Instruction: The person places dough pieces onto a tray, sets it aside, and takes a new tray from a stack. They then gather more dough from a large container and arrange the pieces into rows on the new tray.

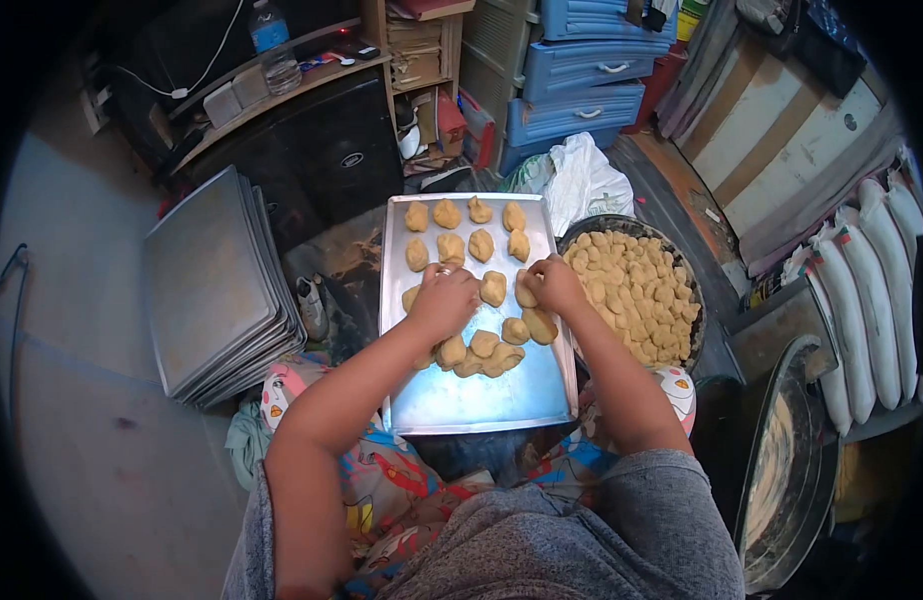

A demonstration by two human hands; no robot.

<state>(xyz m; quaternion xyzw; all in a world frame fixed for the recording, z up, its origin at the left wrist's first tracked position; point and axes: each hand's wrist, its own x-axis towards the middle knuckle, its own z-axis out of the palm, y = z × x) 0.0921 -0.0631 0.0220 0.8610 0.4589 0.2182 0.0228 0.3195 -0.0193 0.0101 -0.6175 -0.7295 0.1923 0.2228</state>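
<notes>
A metal baking tray (462,405) rests across my lap, with rows of dough pieces (481,245) on its far half. My left hand (448,302) is over the tray's left middle, fingers curled down at the dough; whatever they hold is hidden beneath them. To the right, my right hand (558,287) pinches a dough piece (526,291) near the tray's right edge. One lump (493,288) lies between the hands. Nearer me is a loose cluster of unevenly shaped dough (487,358), touching piece to piece.
At the tray's right stands a round dark pan (698,300) heaped with dough pieces. A stack of metal trays (207,290) leans at left. Blue drawers (577,112), a white plastic bag (587,180) and filled white sacks (862,300) stand around. A black basin (817,400) tilts at right.
</notes>
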